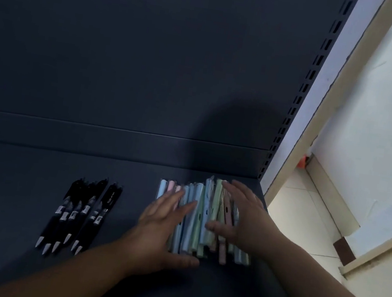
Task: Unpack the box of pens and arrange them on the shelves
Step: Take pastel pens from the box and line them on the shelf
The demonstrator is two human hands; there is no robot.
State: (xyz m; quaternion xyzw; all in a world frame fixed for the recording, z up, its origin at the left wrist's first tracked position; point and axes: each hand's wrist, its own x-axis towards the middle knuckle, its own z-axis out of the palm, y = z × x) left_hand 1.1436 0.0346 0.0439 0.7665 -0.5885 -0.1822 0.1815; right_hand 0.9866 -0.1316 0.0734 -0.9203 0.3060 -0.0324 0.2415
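I see the dark back panel [152,54] filling most of my view, from 9 round to 12 o'clock. Below it the dark shelf [20,186] spreads across the lower half. A slotted upright [306,88] runs down the shelf's edge at 2 o'clock, with pale floor tiles [291,212] beyond it at 4 o'clock. A bundle of pastel pens [199,214], blue, green and pink, lies on the shelf at about 5 o'clock, near its right end, the pens side by side and pointing roughly toward 12. The left hand [163,227] lies flat on the bundle's left part, wide open, fingers straight and spread, thumb along the near ends. The right hand [243,215] rests flat on the right part, also wide open, thumb pointing toward 9 across the pens. A smaller group of black pens [80,210] lies at 7 o'clock, well apart from the pastel ones, silver tips toward me
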